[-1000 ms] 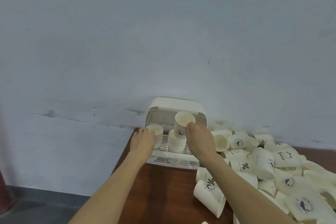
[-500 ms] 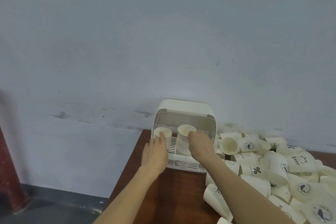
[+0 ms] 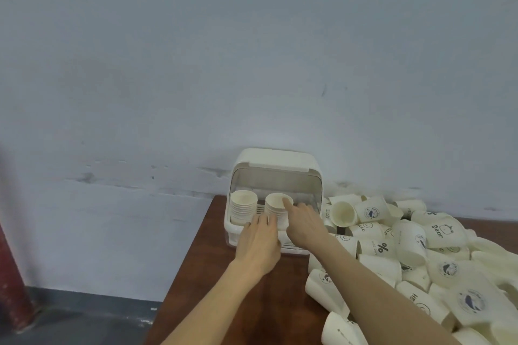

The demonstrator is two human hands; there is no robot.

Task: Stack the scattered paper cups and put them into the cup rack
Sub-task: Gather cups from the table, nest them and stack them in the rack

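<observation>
Head view: cream plastic cup rack [image 3: 276, 161] with its hood raised, on the brown wooden table [image 3: 224, 297].
Inside rack: two upright stacks of white paper cups, left stack [image 3: 243, 206] and right stack [image 3: 276, 209].
Left hand [image 3: 259, 242]: fingers straight, resting on the rack's front edge.
Right hand [image 3: 304, 223]: loosely extended, fingertip touching the right stack's rim.
Left to do: the heap of loose printed paper cups [image 3: 414, 246] right of the rack; most of the task, I judge.

A brown wooden table [image 3: 213, 297] stands against a scuffed pale wall [image 3: 196, 64].
</observation>
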